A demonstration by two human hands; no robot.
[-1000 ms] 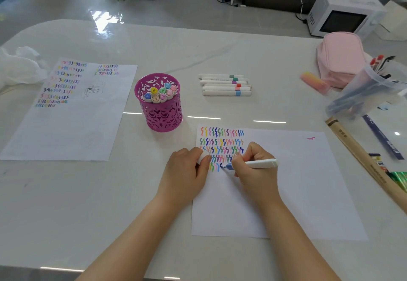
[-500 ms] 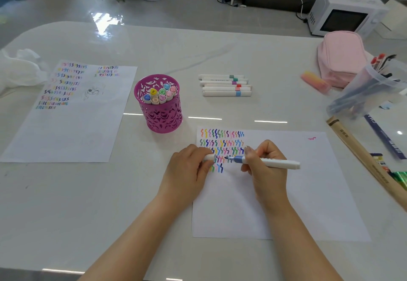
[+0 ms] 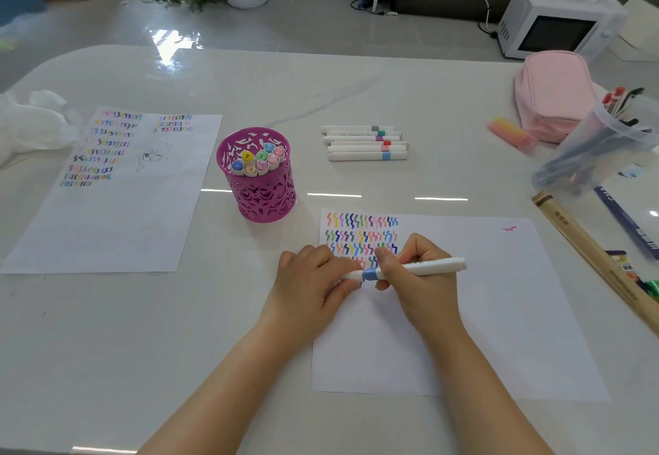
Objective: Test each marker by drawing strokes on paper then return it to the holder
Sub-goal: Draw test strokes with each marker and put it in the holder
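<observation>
Glossy white table (image 3: 107, 347) with stroke-marked paper (image 3: 499, 312): right hand (image 3: 420, 283) grips the blue-banded marker (image 3: 435, 265) by its barrel, left hand (image 3: 306, 280) pinches its other end; purple holder (image 3: 262, 190) stands farther back.

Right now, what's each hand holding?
Left hand: closed, pinching the marker cap.
Right hand: closed, gripping the marker.

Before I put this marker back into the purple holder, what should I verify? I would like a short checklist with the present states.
1. Cap seated on the marker: cannot tell; it meets the blue band, but a full click does not show.
2. Right hand grips the marker: ok.
3. Left hand pinches the cap: ok.
4. Holder upright: ok.
5. Free room behind the stored markers: ok.
</observation>
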